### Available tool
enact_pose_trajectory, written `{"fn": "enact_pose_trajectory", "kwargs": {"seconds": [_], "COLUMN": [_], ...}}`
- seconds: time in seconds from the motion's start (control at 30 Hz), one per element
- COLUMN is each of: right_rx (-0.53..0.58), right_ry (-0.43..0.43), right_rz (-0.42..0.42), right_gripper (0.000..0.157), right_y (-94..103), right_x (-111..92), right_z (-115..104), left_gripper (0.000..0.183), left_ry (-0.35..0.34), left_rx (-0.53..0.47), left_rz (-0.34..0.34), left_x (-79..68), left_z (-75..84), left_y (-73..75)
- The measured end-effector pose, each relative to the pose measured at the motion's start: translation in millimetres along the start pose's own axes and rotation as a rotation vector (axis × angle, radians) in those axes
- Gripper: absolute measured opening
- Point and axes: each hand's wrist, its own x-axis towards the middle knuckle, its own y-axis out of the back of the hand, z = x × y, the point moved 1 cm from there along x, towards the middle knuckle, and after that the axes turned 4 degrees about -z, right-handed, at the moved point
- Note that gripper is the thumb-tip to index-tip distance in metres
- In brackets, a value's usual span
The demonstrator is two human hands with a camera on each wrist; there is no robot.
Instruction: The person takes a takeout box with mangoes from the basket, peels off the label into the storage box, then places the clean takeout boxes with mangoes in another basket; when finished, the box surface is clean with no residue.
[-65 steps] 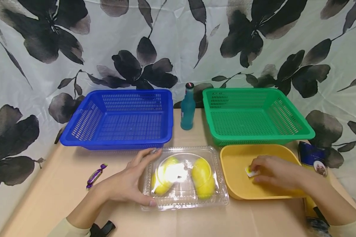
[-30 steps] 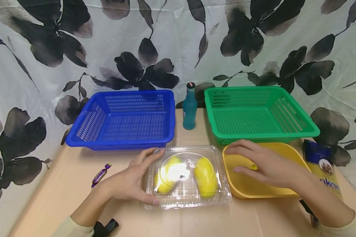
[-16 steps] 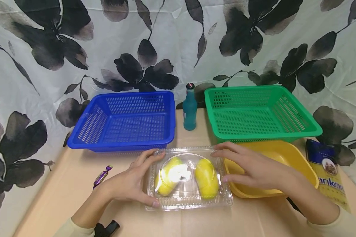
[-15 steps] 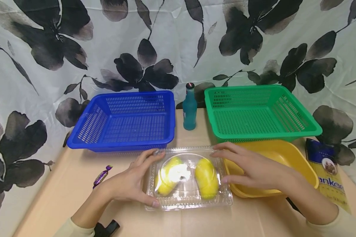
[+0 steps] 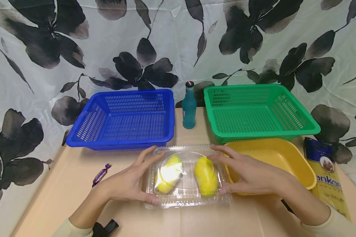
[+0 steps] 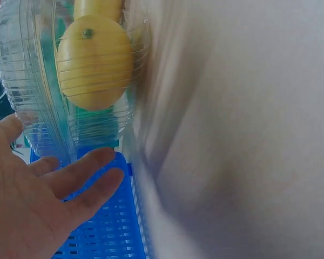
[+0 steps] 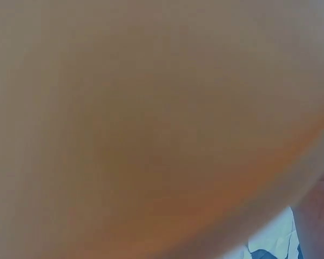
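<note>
A clear plastic clamshell container (image 5: 190, 202) with two yellow mangoes (image 5: 206, 176) under its lid sits at the table's front centre. My left hand (image 5: 127, 181) grips its left side, thumb at the front corner and forefinger at the back corner. In the left wrist view the other fingers stretch out below the container, and one mango (image 6: 94, 65) shows its dark stem end through the ribbed wall. My right hand (image 5: 249, 172) grips the right side, fingertips over the back right corner and thumb at the front right. The right wrist view is mostly a blurred tan surface.
Touching the container's right side is a yellow tray (image 5: 310, 179), partly hidden by my right hand. A blue basket (image 5: 130, 126) and a green basket (image 5: 240, 118) stand behind, a blue bottle (image 5: 189, 112) between them. A wrapped candy (image 5: 101, 174) lies left; a yellow-and-blue bag (image 5: 327, 177) lies right.
The right hand has left the yellow tray, where it touched a small white-and-yellow thing, and moved left onto the container's right side. The left hand stays; the glare on the lid has shifted.
</note>
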Motion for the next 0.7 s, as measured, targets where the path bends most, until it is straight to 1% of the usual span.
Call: {"fn": "enact_pose_trajectory", "kwargs": {"seconds": [0.13,0.23,0.33,0.5,0.7], "right_rx": [0.018,0.04,0.048,0.036,0.031], "right_ry": [0.0,0.0,0.002,0.031,0.038], "right_rz": [-0.023,-0.041,-0.053,-0.051,-0.056], "right_gripper": [0.093,0.1,0.105,0.102,0.098], "right_y": [-2.8,-5.3,-8.0,-10.8,-12.5], "right_x": [-0.2,-0.4,-0.7,-1.9,-2.8], "right_z": [-0.6,-0.9,-0.9,-1.2,-0.1], "left_gripper": [0.119,0.123,0.13,0.129,0.121], "left_ry": [-0.023,-0.042,-0.045,-0.036,-0.073], "left_rx": [-0.013,-0.018,-0.017,-0.001,0.003], "left_rz": [0.0,0.002,0.003,0.029,0.09], "left_x": [-1.4,-2.4,-2.4,-1.1,-5.4], "left_z": [-2.1,-2.8,-2.0,-0.6,-0.8], "left_y": [-0.8,-2.2,-4.3,-7.4,-14.1]}}
